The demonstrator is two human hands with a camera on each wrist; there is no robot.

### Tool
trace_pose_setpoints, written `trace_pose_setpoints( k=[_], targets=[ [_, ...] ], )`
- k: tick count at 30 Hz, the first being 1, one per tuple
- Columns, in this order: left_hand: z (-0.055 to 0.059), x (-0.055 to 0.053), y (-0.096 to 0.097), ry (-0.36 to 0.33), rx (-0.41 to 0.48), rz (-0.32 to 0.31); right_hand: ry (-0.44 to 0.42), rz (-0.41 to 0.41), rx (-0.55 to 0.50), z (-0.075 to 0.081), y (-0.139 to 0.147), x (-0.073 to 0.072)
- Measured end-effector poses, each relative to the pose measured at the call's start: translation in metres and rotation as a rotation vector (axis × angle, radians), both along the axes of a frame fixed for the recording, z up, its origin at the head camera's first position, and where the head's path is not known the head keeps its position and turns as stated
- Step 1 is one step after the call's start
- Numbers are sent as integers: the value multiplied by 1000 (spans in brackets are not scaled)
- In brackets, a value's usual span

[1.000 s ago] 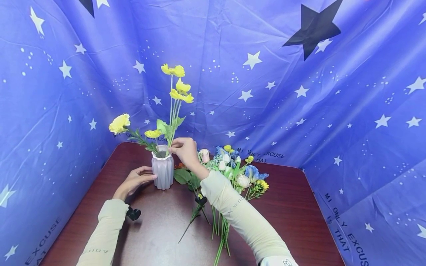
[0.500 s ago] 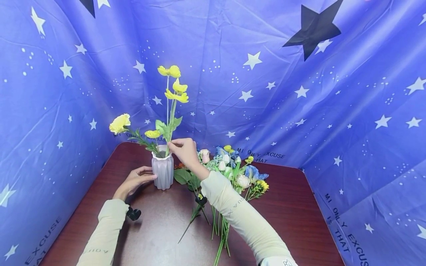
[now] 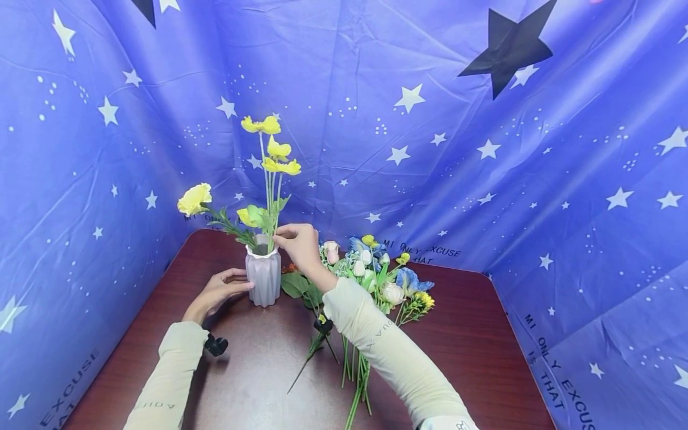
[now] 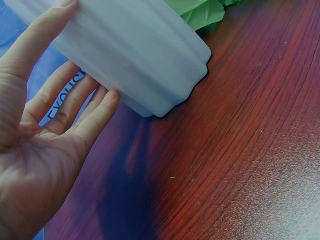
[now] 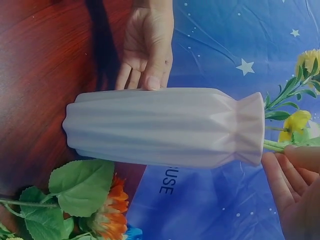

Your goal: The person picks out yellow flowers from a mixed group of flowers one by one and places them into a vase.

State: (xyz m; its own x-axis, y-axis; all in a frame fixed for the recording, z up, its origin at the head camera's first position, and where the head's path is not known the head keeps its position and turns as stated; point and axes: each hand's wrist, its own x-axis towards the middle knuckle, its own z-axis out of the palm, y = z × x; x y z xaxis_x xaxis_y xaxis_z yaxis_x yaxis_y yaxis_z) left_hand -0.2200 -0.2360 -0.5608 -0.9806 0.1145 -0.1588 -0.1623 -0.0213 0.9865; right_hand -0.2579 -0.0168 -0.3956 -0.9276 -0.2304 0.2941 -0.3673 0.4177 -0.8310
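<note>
Yellow artificial flowers on long, thin green stems [image 3: 282,166] are standing in a pale lilac-white, fluted, ceramic-looking vase [image 3: 263,278], and the right hand [image 3: 301,243] is pinching their stems between thumb and fingers just above the rim. Compared with a second ago, I am seeing their tops leaning farther left of that hand and sitting lower, while the hand is barely shifting; I am judging that the stems are settling deeper, though the vase wall is hiding their ends.

Below the pinching fingers, the upright vase is also holding a pale yellow, ruffled bloom [image 3: 194,200], leaning away leftward, and a short yellow bloom [image 3: 245,217], partly hidden by a leaf. Left hand [image 3: 217,294] is resting its loosely extended fingers against the vase's side, not wrapping it.

Right of the right hand, mixed loose artificial flowers [image 3: 392,292] are lying on the glossy red-brown table [image 3: 462,346]. Beyond both hands, a star-printed blue-violet cloth [image 3: 344,60] is hanging.
</note>
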Motion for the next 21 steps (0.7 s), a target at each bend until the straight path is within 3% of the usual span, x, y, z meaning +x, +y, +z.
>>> trace_pose_setpoints(
  k=[21],
  targets=[
    [0, 0, 0, -10, 15, -2, -37, -3, -16, 3, 0, 0]
  ],
)
